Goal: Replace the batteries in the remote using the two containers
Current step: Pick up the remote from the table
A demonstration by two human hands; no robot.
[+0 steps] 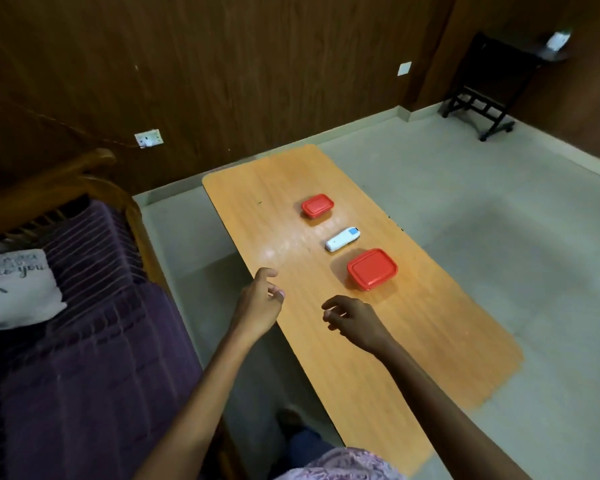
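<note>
Dark wood walls and a pale floor sit around a long orange worktop (326, 341), with a purple bed (84, 341) on one side. On the worktop, in a row, are a small red-lidded container (317, 205) at the far end, a white remote (342, 239) in the middle, and a bigger red-lidded container (372, 268) nearest the person. Both lids look shut, so what is inside cannot be seen. The left hand (260, 299) hangs over the worktop's edge and the right hand (352, 315) hovers just short of the bigger container — both have their fingers loosely curled and apart, holding nothing. The job looks like it has not started yet. A few things could go wrong from here: a tight lid could pop off fast and send small batteries rolling off the narrow worktop, or the person could mix up old and new batteries — both containers look much the same.
</note>
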